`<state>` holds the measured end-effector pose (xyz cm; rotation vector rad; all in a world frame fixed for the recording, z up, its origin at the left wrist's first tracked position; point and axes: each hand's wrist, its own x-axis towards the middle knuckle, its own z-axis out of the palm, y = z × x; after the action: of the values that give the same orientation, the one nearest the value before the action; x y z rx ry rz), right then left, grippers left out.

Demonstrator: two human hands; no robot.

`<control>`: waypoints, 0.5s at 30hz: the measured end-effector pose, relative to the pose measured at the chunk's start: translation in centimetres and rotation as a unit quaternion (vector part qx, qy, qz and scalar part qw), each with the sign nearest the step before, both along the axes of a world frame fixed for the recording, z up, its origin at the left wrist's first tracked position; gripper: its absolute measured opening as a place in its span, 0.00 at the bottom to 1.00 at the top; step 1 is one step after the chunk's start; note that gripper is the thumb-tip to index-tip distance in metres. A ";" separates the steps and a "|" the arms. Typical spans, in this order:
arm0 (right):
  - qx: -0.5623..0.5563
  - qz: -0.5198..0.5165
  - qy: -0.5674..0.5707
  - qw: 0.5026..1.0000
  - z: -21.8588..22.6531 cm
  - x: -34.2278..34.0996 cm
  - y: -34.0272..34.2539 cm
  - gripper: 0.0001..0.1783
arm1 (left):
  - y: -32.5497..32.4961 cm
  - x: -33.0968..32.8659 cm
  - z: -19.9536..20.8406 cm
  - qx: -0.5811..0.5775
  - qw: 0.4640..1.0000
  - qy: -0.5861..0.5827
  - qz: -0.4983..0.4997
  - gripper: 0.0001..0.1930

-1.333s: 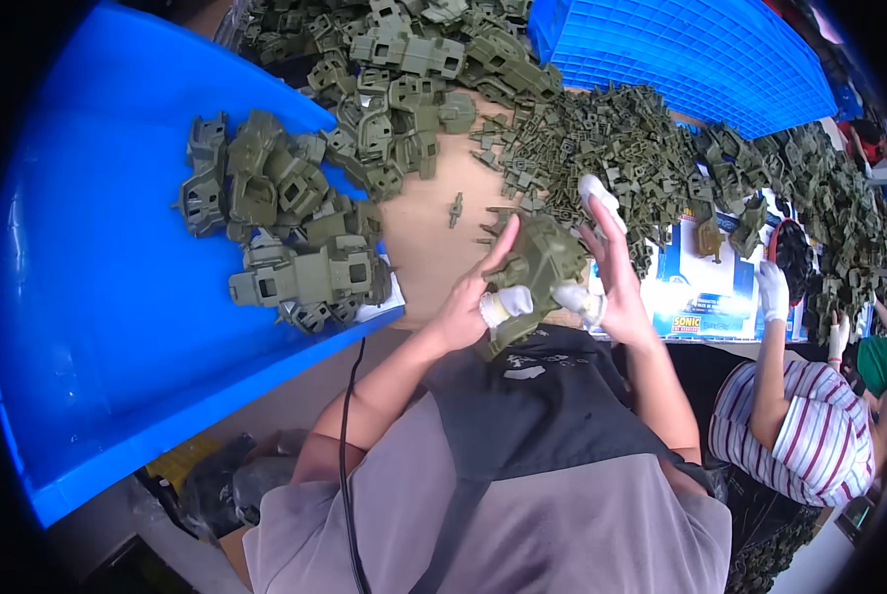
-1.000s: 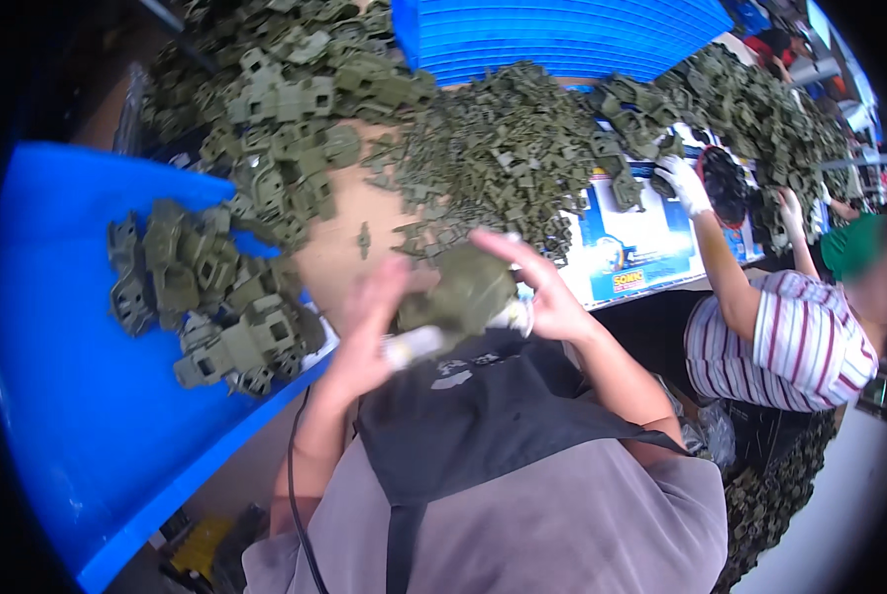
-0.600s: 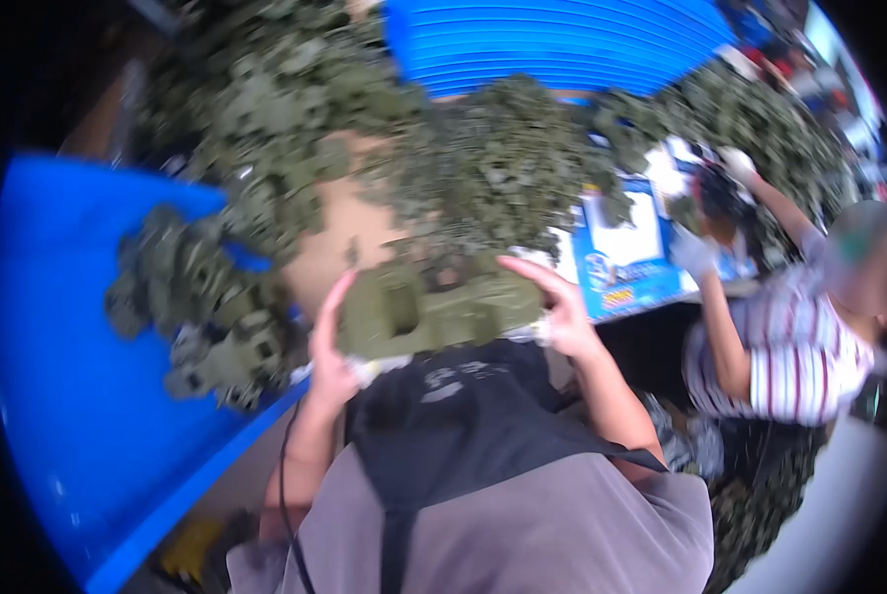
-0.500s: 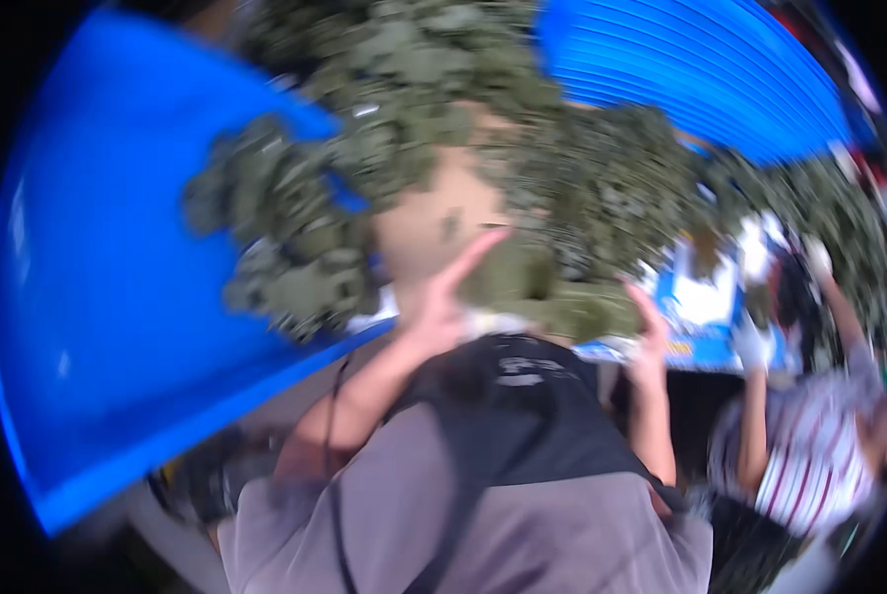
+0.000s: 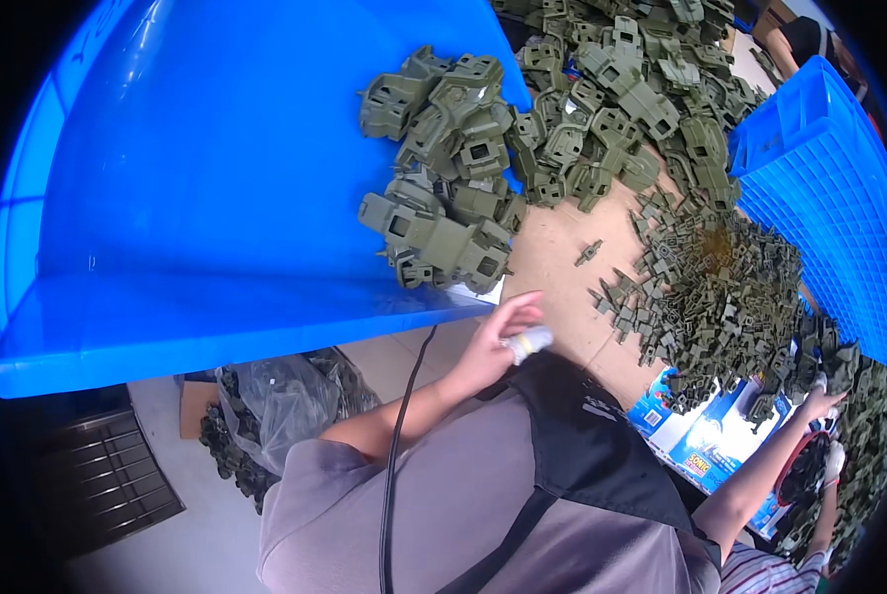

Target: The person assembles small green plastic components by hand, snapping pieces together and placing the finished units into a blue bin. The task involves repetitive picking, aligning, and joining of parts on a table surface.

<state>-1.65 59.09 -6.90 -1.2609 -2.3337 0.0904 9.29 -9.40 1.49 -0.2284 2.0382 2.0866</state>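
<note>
My left hand (image 5: pixel 503 337) is held up in front of my apron, fingers apart and gripping nothing. A white wrap with a yellow stripe (image 5: pixel 530 343) sits by its thumb. Just beyond it, olive-green moulded plastic body shells (image 5: pixel 433 233) are heaped at the edge of a big blue bin (image 5: pixel 215 327). Far to the right, my right hand (image 5: pixel 818 401) is stretched out with fingers extended, beside more olive-green plastic parts (image 5: pixel 828 351). Whether it touches any is too small to tell.
Small green parts (image 5: pixel 721 287) cover the cardboard surface (image 5: pixel 552 243). A blue ribbed crate (image 5: pixel 820 188) stands at right. A printed blue-white carton (image 5: pixel 701 436) lies nearer. A co-worker's gloved hand (image 5: pixel 834 463) is beside a red-rimmed container (image 5: pixel 798 465). Clear plastic bags (image 5: pixel 285 406) lie at lower left.
Earlier both hands were around a large olive-green part in front of me. Now they are apart, the right one far off to the right, and the view has turned.
</note>
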 end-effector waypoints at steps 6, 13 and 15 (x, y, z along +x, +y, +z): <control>-0.573 0.562 0.030 0.596 11.3 -2.0 -46.3 0.31 | -0.1 1.2 -1.8 0.208 0.915 -0.139 0.316 0.28; -0.238 0.811 -0.048 0.532 7.7 0.2 -60.5 0.39 | -1.8 0.3 -2.0 0.270 0.917 -0.052 0.290 0.25; -0.381 0.760 -0.029 0.525 8.0 -0.2 -57.8 0.37 | -1.8 0.5 -2.2 0.223 0.943 -0.027 0.247 0.24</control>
<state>-1.83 1.25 1.14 1.0521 -2.6613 1.7212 9.76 -11.17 -0.74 -0.7716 1.5219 2.7279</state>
